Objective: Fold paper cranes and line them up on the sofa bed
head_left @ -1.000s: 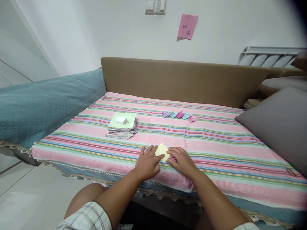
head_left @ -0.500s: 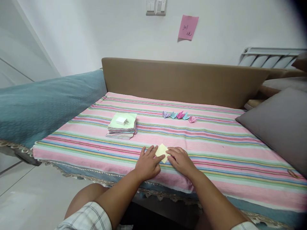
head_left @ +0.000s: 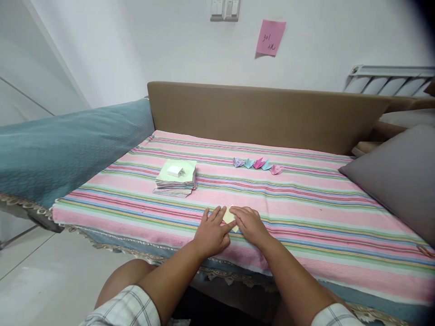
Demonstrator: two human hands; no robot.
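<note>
A small pale-yellow piece of origami paper (head_left: 229,217), folded into a diamond, lies on the striped cloth close to the front edge. My left hand (head_left: 213,233) rests at its left side, fingers spread, with the index finger pressing the paper's lower part. From the right, my right hand (head_left: 248,225) covers much of the paper, its fingers together and bent over the right edge. Farther back is a row of several folded paper cranes (head_left: 258,163) in purple, blue and pink. Left of them stands a stack of square paper (head_left: 176,179) with a white plug adapter (head_left: 175,171) on top.
Pink striped cloth (head_left: 299,203) covers the sofa seat. Behind it rises a brown backrest (head_left: 251,113). A blue-covered armrest (head_left: 74,145) bounds the left, and a grey cushion (head_left: 401,172) the right. The wall carries a pink note (head_left: 271,38) and switches (head_left: 224,9).
My right hand has slid left and up over the paper, hiding its right corner. My left hand stays pressed on it. The whole view has shifted slightly.
</note>
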